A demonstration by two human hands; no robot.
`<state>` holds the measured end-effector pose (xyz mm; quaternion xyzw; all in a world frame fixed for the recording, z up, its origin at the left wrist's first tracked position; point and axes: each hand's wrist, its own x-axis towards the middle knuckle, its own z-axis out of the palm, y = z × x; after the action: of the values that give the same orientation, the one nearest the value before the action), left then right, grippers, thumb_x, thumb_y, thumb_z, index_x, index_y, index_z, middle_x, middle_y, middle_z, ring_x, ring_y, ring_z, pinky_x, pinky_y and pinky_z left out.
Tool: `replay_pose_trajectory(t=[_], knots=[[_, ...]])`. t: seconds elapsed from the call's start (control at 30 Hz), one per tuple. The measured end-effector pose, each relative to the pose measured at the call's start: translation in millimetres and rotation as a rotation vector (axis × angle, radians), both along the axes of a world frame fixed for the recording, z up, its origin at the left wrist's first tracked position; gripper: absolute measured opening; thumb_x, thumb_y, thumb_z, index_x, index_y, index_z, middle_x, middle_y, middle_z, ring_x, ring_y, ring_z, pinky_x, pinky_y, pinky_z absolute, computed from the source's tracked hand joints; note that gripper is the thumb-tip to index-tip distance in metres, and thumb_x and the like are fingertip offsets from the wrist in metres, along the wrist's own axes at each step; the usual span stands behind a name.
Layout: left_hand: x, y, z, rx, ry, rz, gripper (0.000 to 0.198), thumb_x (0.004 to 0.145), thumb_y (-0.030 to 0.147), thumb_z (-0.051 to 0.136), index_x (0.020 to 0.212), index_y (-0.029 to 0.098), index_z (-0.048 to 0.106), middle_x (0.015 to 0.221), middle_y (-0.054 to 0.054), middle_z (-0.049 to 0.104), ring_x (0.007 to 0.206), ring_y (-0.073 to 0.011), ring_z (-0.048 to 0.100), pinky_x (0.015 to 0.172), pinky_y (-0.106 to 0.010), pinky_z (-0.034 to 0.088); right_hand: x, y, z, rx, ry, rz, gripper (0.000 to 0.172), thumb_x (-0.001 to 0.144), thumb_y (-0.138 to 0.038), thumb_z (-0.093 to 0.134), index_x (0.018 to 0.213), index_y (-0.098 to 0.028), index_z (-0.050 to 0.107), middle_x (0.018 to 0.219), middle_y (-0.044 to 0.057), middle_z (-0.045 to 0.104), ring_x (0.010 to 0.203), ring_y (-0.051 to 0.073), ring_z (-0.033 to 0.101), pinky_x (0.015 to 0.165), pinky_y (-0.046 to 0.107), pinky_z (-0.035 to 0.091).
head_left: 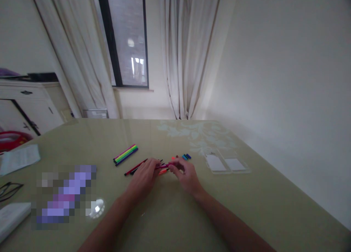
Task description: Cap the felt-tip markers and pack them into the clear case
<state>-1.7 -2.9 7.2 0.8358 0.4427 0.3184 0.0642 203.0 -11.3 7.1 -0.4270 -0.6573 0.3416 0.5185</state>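
A magenta felt-tip pen lies level between my hands over the table. My left hand is closed round its left part, while the fingers of my right hand pinch the cap end. Beneath and beside my left hand, red and black pens lie loose, partly covered by it. Several small blue and teal caps rest just beyond my right hand. Orange pieces show between the hands, too small to name surely. Farther left, several coloured felt-tip pens lie side by side in a row.
An open clear plastic case with white inserts lies to the right. On the left are a blurred purple item, a paper sheet, glasses and a white object. A wall borders the table's right side.
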Motion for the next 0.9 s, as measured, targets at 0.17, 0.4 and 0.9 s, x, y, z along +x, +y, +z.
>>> replay_pose_trajectory(t=[0.17, 0.4, 0.9], knots=[[5.1, -4.3, -2.5, -0.044, 0.214, -0.015, 0.027, 0.110, 0.034, 0.035, 0.109, 0.023, 0.060, 0.102, -0.006, 0.075, 0.086, -0.0222, 0.073, 0.068, -0.029, 0.049, -8.6, -5.1, 1.2, -0.032, 0.029, 0.105, 0.020, 0.094, -0.041, 0.070, 0.098, -0.023, 0.077, 0.080, 0.003, 0.075, 0.073, 0.018, 0.070, 0.072, 0.031, 0.056], [-13.5, 6.0, 6.8, -0.220, 0.197, 0.263, 0.041, 0.102, 0.059, 0.046, 0.122, 0.023, 0.053, 0.100, -0.008, 0.076, 0.091, -0.0302, 0.075, 0.072, -0.036, 0.053, 12.8, 11.0, 4.6, -0.019, 0.115, -0.069, 0.025, 0.091, -0.046, 0.071, 0.094, -0.022, 0.077, 0.089, 0.006, 0.079, 0.080, 0.021, 0.073, 0.076, 0.032, 0.058], [-68.7, 51.2, -27.5, -0.126, -0.012, 0.468, 0.040, 0.100, 0.028, 0.043, 0.136, 0.014, 0.056, 0.113, -0.014, 0.069, 0.106, -0.0289, 0.069, 0.098, -0.044, 0.054, 61.4, 44.0, -19.2, 0.055, -0.319, -0.411, 0.015, 0.089, -0.027, 0.063, 0.096, -0.021, 0.074, 0.089, 0.006, 0.078, 0.077, 0.020, 0.068, 0.074, 0.034, 0.052]])
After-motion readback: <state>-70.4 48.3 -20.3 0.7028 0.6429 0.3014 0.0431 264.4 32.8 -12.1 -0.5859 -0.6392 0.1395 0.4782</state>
